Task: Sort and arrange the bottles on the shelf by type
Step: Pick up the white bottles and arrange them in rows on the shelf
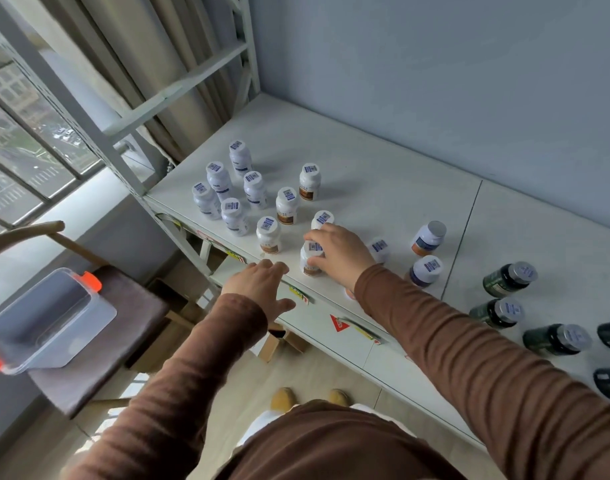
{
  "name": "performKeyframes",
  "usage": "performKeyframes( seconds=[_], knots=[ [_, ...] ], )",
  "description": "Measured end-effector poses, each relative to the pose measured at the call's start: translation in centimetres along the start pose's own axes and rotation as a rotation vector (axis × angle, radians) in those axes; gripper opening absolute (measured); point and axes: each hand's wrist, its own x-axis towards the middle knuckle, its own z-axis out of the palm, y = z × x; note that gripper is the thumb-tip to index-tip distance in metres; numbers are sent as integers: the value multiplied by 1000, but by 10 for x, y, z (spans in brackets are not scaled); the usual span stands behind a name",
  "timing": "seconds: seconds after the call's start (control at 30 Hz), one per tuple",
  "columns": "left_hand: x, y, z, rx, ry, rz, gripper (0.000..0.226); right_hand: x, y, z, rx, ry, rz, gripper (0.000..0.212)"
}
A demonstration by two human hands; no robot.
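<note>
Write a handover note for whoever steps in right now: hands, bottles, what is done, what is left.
Right hand: closed around a brown-label bottle near the front edge of the shelf.
Left hand: open, empty, over the front edge.
Done, by the look of it: five blue-label bottles grouped at the left; brown-label bottles gathering beside them.
Left: about three white bottles right of the hand look unsorted, one of them tilted. Dark green bottles at the far right lie loosely, not lined up; some are cut off by the frame.
</note>
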Motion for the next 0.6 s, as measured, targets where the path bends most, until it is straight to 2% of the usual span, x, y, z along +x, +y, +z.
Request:
performKeyframes(
  seconds=[0.1, 0.23, 0.3, 0.6],
  knots=[
    [2, 2, -2, 4, 21, 10, 63, -1, 4, -7, 67, 23, -1, 57],
    [13, 3, -13, 3, 79, 42, 61, 0, 26, -36, 171, 188, 50, 32],
    [22, 5, -22, 9, 112, 53, 61, 5, 39, -47, 145, 203, 73, 29],
    [85, 22, -51, 37, 206, 72, 47, 44, 46, -40, 19, -50, 18, 57]
  ],
)
